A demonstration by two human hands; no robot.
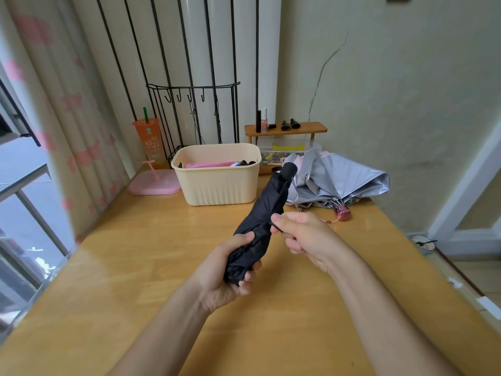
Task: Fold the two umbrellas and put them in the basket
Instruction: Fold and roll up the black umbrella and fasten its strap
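A black folded umbrella (264, 210) is held tilted above the wooden table (135, 267), its handle end pointing up toward the basket. My left hand (230, 270) grips its lower bunched end. My right hand (303, 234) pinches the thin black strap at the umbrella's middle. A silver umbrella (336, 180) lies loosely collapsed on the table at the right, its reddish handle (343, 213) toward me. The cream basket (217, 185) stands behind, holding a pink item and some dark things.
A pink flat stand (154, 184) and an orange cup (149, 139) sit left of the basket. A black wire rack (195, 118) stands behind it. A small wooden shelf (286, 130) with cosmetics and a clear box (287, 150) is at the back right. Curtain hangs left.
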